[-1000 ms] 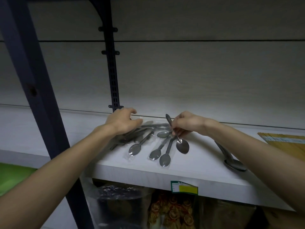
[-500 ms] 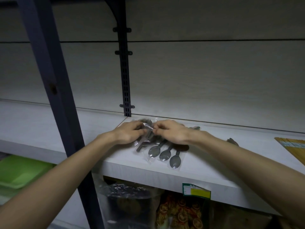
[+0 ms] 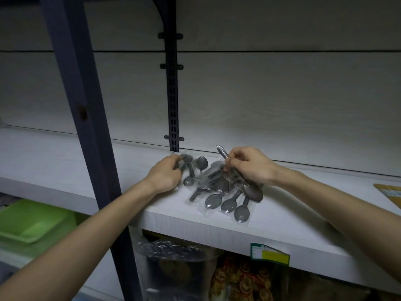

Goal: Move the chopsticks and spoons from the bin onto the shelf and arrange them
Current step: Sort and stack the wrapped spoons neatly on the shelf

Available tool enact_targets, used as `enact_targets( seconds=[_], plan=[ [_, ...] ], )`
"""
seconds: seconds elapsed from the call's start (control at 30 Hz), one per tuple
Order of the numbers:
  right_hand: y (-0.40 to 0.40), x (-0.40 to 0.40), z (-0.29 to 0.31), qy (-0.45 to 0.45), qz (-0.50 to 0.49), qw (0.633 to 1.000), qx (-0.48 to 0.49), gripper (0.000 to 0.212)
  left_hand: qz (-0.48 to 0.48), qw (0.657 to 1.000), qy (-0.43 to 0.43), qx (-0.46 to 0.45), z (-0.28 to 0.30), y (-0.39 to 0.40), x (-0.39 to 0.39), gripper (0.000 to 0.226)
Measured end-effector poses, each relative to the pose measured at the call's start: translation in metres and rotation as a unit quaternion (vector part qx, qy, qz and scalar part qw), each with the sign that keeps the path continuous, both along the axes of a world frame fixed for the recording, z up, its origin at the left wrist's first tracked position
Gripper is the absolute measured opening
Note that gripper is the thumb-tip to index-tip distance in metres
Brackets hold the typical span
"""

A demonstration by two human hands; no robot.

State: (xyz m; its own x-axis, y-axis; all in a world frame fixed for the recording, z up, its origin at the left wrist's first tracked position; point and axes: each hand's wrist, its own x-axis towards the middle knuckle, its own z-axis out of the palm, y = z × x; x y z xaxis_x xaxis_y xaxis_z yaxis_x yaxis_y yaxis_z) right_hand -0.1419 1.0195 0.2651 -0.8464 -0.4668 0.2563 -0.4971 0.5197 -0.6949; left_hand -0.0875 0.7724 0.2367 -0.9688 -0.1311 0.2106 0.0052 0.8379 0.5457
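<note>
Several metal spoons in clear plastic packs (image 3: 225,203) lie in a loose pile on the white shelf (image 3: 217,231). My right hand (image 3: 249,166) grips the handle of a loose metal spoon (image 3: 252,192), whose bowl rests on the pile near the shelf's front. My left hand (image 3: 167,174) is curled over the pile's left end, its fingers on a spoon pack (image 3: 191,168) by the back wall. A pack of chopsticks (image 3: 390,195) shows at the far right edge of the shelf.
A dark metal upright (image 3: 86,127) crosses in front of my left arm. A slotted bracket rail (image 3: 172,94) runs up the back wall. A green bin (image 3: 32,222) sits lower left. Bagged goods (image 3: 238,279) fill the shelf below, under a price tag (image 3: 269,254).
My hands, close together over the pile half a second ago, have drawn apart. My right hand has lifted a loose spoon by its handle; my left hand slid left.
</note>
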Motion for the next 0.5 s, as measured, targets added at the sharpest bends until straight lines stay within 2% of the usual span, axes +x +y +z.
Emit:
enact_targets(
  seconds=[0.17, 0.33, 0.5],
  plan=[
    [0.005, 0.000, 0.008, -0.072, -0.026, 0.995, -0.061, 0.018, 0.019, 0.998, 0.016, 0.052, 0.000, 0.002, 0.002, 0.026],
    [0.051, 0.009, 0.040, -0.147, -0.065, 0.966, -0.204, 0.014, -0.009, 0.993, 0.112, 0.041, 0.019, 0.036, 0.000, 0.029],
    [0.118, 0.024, 0.046, -0.143, -0.125, 0.968, -0.166, 0.018, -0.134, 0.986, 0.093, 0.039, 0.035, 0.106, -0.016, 0.027]
  ],
)
